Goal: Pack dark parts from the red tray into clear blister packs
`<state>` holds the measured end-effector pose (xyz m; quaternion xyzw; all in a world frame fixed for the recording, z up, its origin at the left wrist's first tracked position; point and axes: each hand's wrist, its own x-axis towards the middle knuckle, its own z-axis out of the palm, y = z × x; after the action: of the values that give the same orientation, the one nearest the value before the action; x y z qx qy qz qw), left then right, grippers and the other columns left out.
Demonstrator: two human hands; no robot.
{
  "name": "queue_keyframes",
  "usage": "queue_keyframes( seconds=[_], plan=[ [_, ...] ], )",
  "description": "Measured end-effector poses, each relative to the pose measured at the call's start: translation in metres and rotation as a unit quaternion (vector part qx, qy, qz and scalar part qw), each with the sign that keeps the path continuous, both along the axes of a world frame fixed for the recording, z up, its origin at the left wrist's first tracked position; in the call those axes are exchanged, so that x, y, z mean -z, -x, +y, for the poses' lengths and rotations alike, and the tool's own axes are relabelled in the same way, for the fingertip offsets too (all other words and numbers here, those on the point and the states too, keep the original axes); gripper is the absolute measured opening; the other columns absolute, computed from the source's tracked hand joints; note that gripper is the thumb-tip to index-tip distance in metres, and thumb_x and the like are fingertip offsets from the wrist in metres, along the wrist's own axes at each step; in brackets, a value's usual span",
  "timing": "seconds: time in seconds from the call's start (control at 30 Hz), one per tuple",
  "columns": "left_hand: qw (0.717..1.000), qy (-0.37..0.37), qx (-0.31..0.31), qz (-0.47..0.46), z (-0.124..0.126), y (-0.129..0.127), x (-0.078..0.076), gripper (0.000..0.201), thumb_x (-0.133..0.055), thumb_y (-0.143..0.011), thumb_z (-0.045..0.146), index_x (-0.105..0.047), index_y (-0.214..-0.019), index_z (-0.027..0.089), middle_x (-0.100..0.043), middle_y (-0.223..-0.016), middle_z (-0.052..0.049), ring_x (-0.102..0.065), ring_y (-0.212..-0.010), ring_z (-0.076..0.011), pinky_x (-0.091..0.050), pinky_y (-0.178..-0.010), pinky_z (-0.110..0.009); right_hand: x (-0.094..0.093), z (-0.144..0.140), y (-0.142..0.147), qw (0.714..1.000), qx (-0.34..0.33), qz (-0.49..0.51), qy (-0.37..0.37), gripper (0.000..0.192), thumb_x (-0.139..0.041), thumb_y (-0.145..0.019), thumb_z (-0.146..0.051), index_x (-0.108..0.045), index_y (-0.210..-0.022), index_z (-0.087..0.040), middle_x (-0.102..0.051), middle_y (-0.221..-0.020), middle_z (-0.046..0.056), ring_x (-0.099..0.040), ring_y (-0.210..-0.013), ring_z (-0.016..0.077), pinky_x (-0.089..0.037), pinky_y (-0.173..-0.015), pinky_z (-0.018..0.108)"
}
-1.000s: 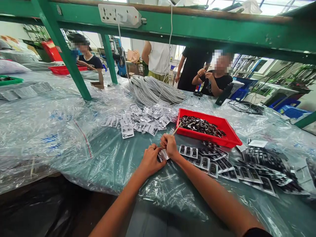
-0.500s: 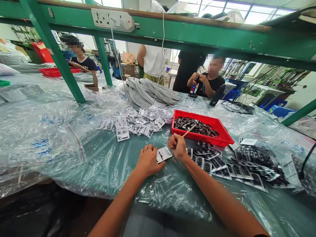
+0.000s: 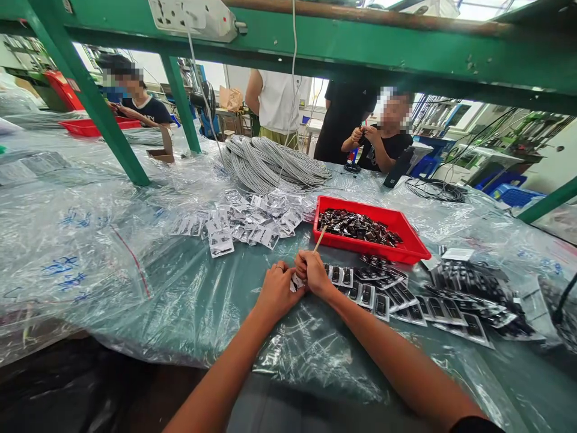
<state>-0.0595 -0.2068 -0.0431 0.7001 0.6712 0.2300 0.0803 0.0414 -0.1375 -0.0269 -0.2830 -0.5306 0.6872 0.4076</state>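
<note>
A small white printed packet is mostly covered by my two hands just above the plastic-covered table. My left hand is closed around its left side. My right hand meets it from the right, fingers curled round a thin wooden stick that points up and away. What the right fingertips do at the packet is hidden. Right behind this hand sits a red tray with many small dark pieces. Sealed blister packs with black items lie close to my right forearm.
White printed packets lie in a loose pile beyond my left hand. Behind them is a grey cable coil. More black packs are stacked at right. A green beam crosses overhead. Co-workers are across the table.
My right hand has moved left and down against my left hand, and the stick has swung more upright. The packet, earlier flat and mostly visible, is now largely covered by both hands.
</note>
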Motion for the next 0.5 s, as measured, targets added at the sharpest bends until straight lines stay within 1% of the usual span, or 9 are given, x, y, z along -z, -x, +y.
queue_keyframes(
  seconds=[0.07, 0.13, 0.23, 0.3, 0.33, 0.37, 0.4, 0.43, 0.5],
  plan=[
    [1.000, 0.002, -0.002, 0.006, -0.002, -0.002, -0.002, 0.026, -0.066, -0.083, 0.037, -0.069, -0.100, 0.017, -0.061, -0.099, -0.011, -0.060, -0.099, -0.0287, -0.047, -0.087, -0.041, -0.002, -0.006, -0.013, 0.998, -0.054, -0.025, 0.010, 0.042, -0.052, -0.075, -0.039, -0.030, -0.043, -0.023, -0.021, -0.041, -0.009, -0.018, -0.036, 0.0055, -0.012, -0.040, 0.024],
    [1.000, 0.002, -0.003, 0.006, -0.003, -0.003, -0.002, 0.029, -0.067, -0.083, 0.039, -0.068, -0.102, 0.017, -0.062, -0.100, -0.012, -0.061, -0.100, -0.0290, -0.047, -0.087, -0.041, -0.005, -0.007, -0.025, 0.997, -0.075, -0.017, 0.022, 0.044, -0.053, -0.075, -0.041, -0.030, -0.043, -0.023, -0.021, -0.042, -0.009, -0.019, -0.037, 0.0057, -0.013, -0.041, 0.024],
    [1.000, 0.000, -0.010, -0.013, -0.003, -0.002, 0.000, 0.038, -0.072, -0.078, 0.041, -0.065, -0.106, 0.016, -0.063, -0.105, -0.012, -0.061, -0.101, -0.0292, -0.046, -0.089, -0.042, -0.014, 0.005, -0.042, 0.999, -0.031, -0.004, 0.029, 0.043, -0.051, -0.078, -0.048, -0.030, -0.049, -0.023, -0.020, -0.046, -0.010, -0.016, -0.038, 0.0060, -0.016, -0.041, 0.023],
    [0.999, 0.001, -0.018, -0.045, -0.003, 0.000, -0.001, 0.040, -0.075, -0.074, 0.038, -0.063, -0.104, 0.016, -0.064, -0.105, -0.011, -0.062, -0.099, -0.0285, -0.046, -0.088, -0.041, -0.019, 0.014, -0.051, 0.996, 0.012, -0.091, -0.012, 0.035, -0.051, -0.082, -0.045, -0.037, -0.058, -0.023, -0.025, -0.049, -0.010, -0.020, -0.040, 0.0075, -0.021, -0.042, 0.022],
    [0.997, 0.005, -0.022, -0.070, -0.003, 0.002, -0.003, 0.039, -0.076, -0.072, 0.036, -0.062, -0.102, 0.016, -0.065, -0.102, -0.009, -0.063, -0.097, -0.0275, -0.047, -0.086, -0.040, -0.020, 0.018, -0.055, 0.984, 0.030, -0.164, -0.054, 0.027, -0.053, -0.083, -0.039, -0.043, -0.065, -0.022, -0.031, -0.051, -0.009, -0.027, -0.042, 0.0087, -0.027, -0.044, 0.023],
    [0.994, 0.011, -0.027, -0.102, -0.002, 0.004, -0.004, 0.039, -0.077, -0.070, 0.035, -0.060, -0.100, 0.017, -0.066, -0.097, -0.007, -0.064, -0.092, -0.0259, -0.047, -0.082, -0.038, -0.021, 0.021, -0.058, 0.963, 0.045, -0.243, -0.107, 0.016, -0.054, -0.084, -0.032, -0.050, -0.073, -0.021, -0.041, -0.056, -0.007, -0.036, -0.046, 0.0104, -0.034, -0.049, 0.023],
    [0.989, 0.018, -0.035, -0.141, -0.002, 0.006, -0.006, 0.040, -0.077, -0.068, 0.035, -0.059, -0.098, 0.018, -0.067, -0.091, -0.005, -0.064, -0.085, -0.0240, -0.047, -0.077, -0.035, -0.019, 0.022, -0.061, 0.932, 0.055, -0.315, -0.168, 0.006, -0.054, -0.084, -0.025, -0.055, -0.083, -0.019, -0.051, -0.064, -0.003, -0.046, -0.054, 0.0127, -0.042, -0.057, 0.026],
    [0.982, 0.025, -0.043, -0.184, -0.001, 0.007, -0.008, 0.040, -0.078, -0.066, 0.036, -0.057, -0.096, 0.019, -0.066, -0.084, -0.001, -0.064, -0.078, -0.0221, -0.047, -0.071, -0.033, -0.017, 0.022, -0.062, 0.896, 0.064, -0.375, -0.229, 0.011, -0.054, -0.084, -0.019, -0.059, -0.094, -0.017, -0.058, -0.076, 0.002, -0.054, -0.066, 0.0153, -0.047, -0.068, 0.029],
    [0.962, 0.030, -0.058, -0.266, -0.001, 0.010, -0.009, 0.040, -0.077, -0.064, 0.044, -0.055, -0.088, 0.021, -0.063, -0.070, 0.003, -0.061, -0.066, -0.0192, -0.044, -0.061, -0.029, -0.011, 0.018, -0.061, 0.826, 0.074, -0.447, -0.336, 0.026, -0.051, -0.084, -0.009, -0.060, -0.107, -0.013, -0.062, -0.099, 0.012, -0.059, -0.091, 0.0209, -0.048, -0.088, 0.036]
  ],
)
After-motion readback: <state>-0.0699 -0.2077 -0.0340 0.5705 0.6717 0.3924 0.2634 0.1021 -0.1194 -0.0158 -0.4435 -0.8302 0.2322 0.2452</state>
